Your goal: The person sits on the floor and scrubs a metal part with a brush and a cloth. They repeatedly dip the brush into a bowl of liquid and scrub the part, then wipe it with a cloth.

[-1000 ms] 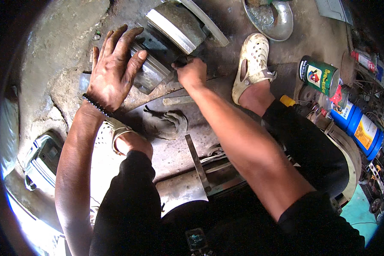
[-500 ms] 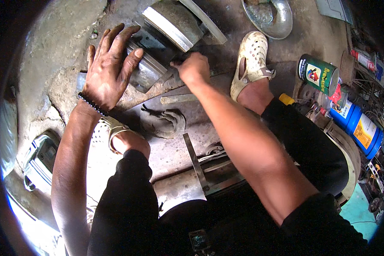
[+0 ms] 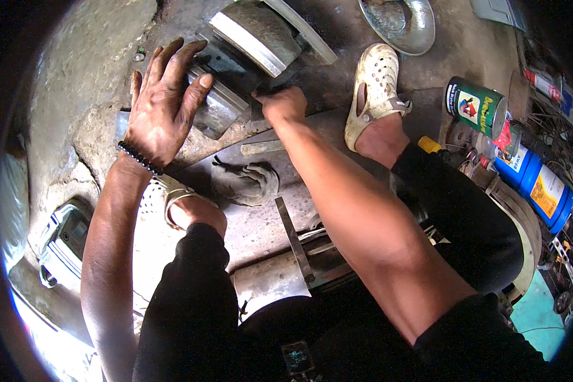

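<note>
A heavy grey metal machine part (image 3: 248,51) with a pale curved band lies on the dirty floor. My left hand (image 3: 162,105) presses flat on its near side, fingers spread, a dark bead bracelet on the wrist. My right hand (image 3: 283,105) is closed in a fist at the part's right edge, gripping what looks like a small dark tool; the tool is mostly hidden by the fingers.
A crumpled grey rag (image 3: 245,181) and a flat metal strip (image 3: 261,148) lie near my sandalled feet. A metal bowl (image 3: 398,22) sits at the top. A green can (image 3: 477,105) and blue canisters (image 3: 535,188) stand at right. A grey case (image 3: 63,245) lies at left.
The view has shifted slightly; both hands stay on the metal part, the right fist having nudged a little along its edge.
</note>
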The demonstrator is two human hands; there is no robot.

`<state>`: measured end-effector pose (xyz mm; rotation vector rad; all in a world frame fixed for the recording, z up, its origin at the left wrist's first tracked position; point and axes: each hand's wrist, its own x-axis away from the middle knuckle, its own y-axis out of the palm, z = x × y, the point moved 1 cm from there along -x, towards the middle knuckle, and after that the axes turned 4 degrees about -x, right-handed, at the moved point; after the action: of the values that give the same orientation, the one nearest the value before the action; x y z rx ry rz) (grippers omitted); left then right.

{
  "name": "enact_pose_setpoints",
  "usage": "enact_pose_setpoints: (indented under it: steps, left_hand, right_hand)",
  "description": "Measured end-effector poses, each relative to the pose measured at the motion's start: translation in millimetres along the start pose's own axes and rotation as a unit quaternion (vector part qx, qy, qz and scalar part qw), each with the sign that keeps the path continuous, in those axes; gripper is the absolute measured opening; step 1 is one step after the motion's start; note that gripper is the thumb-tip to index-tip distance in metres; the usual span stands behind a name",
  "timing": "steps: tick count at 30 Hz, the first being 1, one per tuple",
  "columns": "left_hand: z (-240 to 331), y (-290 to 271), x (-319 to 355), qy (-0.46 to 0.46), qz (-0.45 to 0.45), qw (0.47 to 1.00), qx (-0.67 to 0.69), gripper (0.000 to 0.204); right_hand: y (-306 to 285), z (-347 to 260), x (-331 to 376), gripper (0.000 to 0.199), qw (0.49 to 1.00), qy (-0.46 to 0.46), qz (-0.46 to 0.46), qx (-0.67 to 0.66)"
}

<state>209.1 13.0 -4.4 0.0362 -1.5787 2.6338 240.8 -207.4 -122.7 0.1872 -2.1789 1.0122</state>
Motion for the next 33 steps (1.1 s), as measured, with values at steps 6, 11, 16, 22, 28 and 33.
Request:
enact_pose_setpoints:
  steps: [6, 11, 16, 22, 28, 33]
  left_hand:
    - [3.5, -3.5, -1.3, -0.008, -0.007, 1.000, -0.009, 0.052]
    - [3.5, -2.8, 0.2, -0.015, -0.006, 1.000, -0.008, 0.052]
    - [1.1, 0.2, 1.0, -0.005, 0.006, 1.000, -0.011, 0.053]
    - [2.5, -0.4, -0.7, -0.011, 0.002, 1.000, -0.006, 0.051]
    - [2.2, -0.7, -0.6, -0.001, 0.006, 1.000, -0.004, 0.051]
    - [1.7, -2.1, -1.0, -0.009, -0.005, 1.000, 0.021, 0.051]
  right_hand:
    - [-17.7, -28.3, -1.2, 0.063, 0.972, -0.036, -0.002, 0.233]
    - [-29.4, -31.5, -5.8, 0.070, 0.959, -0.070, -0.049, 0.272]
    - [-23.4, -16.9, -2.9, 0.067, 0.981, -0.033, -0.002, 0.189]
    - [1.9, 5.4, -8.3, 0.053, 0.998, -0.009, 0.058, 0.039]
    - [6.8, 10.8, -0.6, 0.043, 0.996, -0.030, 0.081, 0.020]
    - [-5.8, -6.3, 1.6, 0.051, 0.994, -0.023, 0.038, 0.104]
